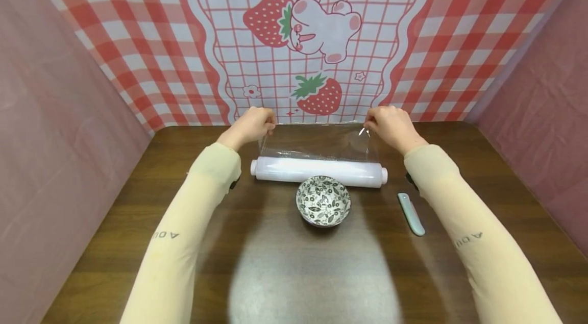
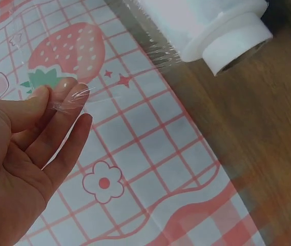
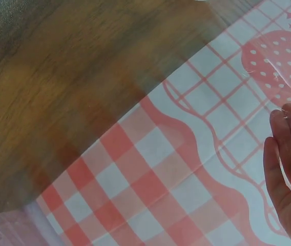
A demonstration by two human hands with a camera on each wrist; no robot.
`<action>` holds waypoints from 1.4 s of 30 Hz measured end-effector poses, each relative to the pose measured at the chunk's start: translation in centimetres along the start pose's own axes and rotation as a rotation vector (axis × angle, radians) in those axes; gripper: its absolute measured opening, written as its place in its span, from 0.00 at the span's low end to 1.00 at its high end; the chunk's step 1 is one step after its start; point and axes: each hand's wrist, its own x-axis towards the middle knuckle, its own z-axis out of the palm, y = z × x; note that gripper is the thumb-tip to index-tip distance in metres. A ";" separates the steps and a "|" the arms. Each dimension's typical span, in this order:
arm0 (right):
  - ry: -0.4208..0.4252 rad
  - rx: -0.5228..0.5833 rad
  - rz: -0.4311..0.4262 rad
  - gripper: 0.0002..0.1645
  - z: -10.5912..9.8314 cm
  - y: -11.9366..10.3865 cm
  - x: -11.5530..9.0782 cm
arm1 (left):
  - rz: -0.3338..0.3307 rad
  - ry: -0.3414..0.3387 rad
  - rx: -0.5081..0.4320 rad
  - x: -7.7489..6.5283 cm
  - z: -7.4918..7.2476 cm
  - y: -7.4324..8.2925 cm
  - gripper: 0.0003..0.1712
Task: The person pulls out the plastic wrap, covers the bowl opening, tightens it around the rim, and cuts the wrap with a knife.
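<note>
A clear sheet of plastic wrap (image 1: 317,140) stretches between both hands, drawn from a white roll of plastic wrap (image 1: 319,171) lying crosswise on the table. My left hand (image 1: 252,124) pinches one corner of the sheet between thumb and fingers; the left wrist view shows the film (image 2: 74,100) bunched at the fingertips. The opposite corner is pinched by my right hand (image 1: 390,124), which sits at the right edge of the left wrist's opposite view, with film at its fingers (image 3: 281,120). Just in front of the roll stands a patterned black-and-white bowl (image 1: 323,201).
A pale green folding-knife-shaped tool (image 1: 411,214) lies right of the bowl, near the right forearm. The wooden table (image 1: 115,242) ends at a red-and-white strawberry cloth (image 1: 317,58) hanging behind it. Pink cloth walls (image 1: 59,109) stand at both sides.
</note>
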 end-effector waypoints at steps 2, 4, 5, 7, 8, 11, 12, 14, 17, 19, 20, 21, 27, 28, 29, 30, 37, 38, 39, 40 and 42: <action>0.010 0.000 -0.002 0.05 -0.1 0.0 0.1 | 0.003 0.003 -0.002 0.0 -0.2 0.1 0.06; 0.016 -0.006 0.001 0.05 -0.2 0.0 0.3 | 0.008 0.007 0.001 0.1 -0.4 0.2 0.06; 0.015 -0.011 0.004 0.05 -0.2 0.0 0.4 | 0.009 0.008 0.000 0.1 -0.5 0.2 0.06; 0.018 -0.019 0.009 0.05 -0.3 0.1 0.5 | 0.007 0.007 -0.002 0.1 -0.6 0.3 0.06; 0.021 -0.024 0.011 0.05 -0.4 0.1 0.6 | 0.006 0.007 -0.003 0.1 -0.7 0.4 0.06; 0.023 -0.027 0.015 0.06 -0.6 0.1 0.8 | 0.000 0.010 -0.005 0.2 -1.0 0.5 0.05; 0.024 -0.027 0.015 0.06 -0.6 0.1 0.9 | -0.003 0.012 -0.004 0.2 -1.1 0.5 0.05; 0.033 -0.032 0.015 0.06 -0.8 0.2 1.0 | -0.005 0.017 -0.009 0.3 -1.2 0.6 0.05; 0.048 -0.038 0.010 0.06 -1.0 0.1 1.2 | -0.006 0.022 -0.022 0.4 -1.4 0.6 0.05; 0.059 -0.044 0.005 0.05 -1.2 0.1 1.3 | -0.003 0.024 -0.028 0.4 -1.6 0.7 0.05; 0.062 -0.047 0.004 0.05 -1.3 0.1 1.4 | -0.002 0.025 -0.029 0.5 -1.7 0.7 0.05; 0.062 -0.047 0.004 0.05 -1.4 0.1 1.4 | -0.002 0.025 -0.030 0.5 -1.8 0.7 0.05; 0.057 -0.054 0.015 0.07 -1.8 0.2 1.8 | -0.017 0.029 -0.047 0.6 -2.2 0.7 0.06; 0.056 -0.057 0.018 0.07 -1.9 0.2 1.9 | -0.017 0.031 -0.050 0.7 -2.2 0.7 0.06; 0.055 -0.058 0.019 0.07 -2.0 0.2 2.0 | -0.014 0.037 -0.049 0.7 -2.3 0.7 0.06; 0.054 -0.060 0.021 0.08 -2.1 0.2 2.1 | -0.011 0.044 -0.046 0.7 -2.4 0.7 0.06; 0.066 -0.073 0.024 0.08 -2.8 0.0 2.6 | 0.006 0.087 -0.039 0.9 -2.9 0.8 0.05; 0.063 -0.072 0.026 0.08 -2.8 0.0 2.7 | 0.006 0.090 -0.040 0.9 -3.0 0.8 0.05; 0.060 -0.071 0.027 0.08 -2.8 0.0 2.7 | 0.005 0.091 -0.040 0.9 -3.0 0.8 0.05; 0.058 -0.070 0.028 0.08 -2.8 0.0 2.8 | 0.003 0.093 -0.040 0.9 -3.0 0.8 0.05; 0.057 -0.069 0.028 0.08 -2.7 -0.1 2.8 | -0.003 0.093 -0.033 1.0 -3.0 0.7 0.05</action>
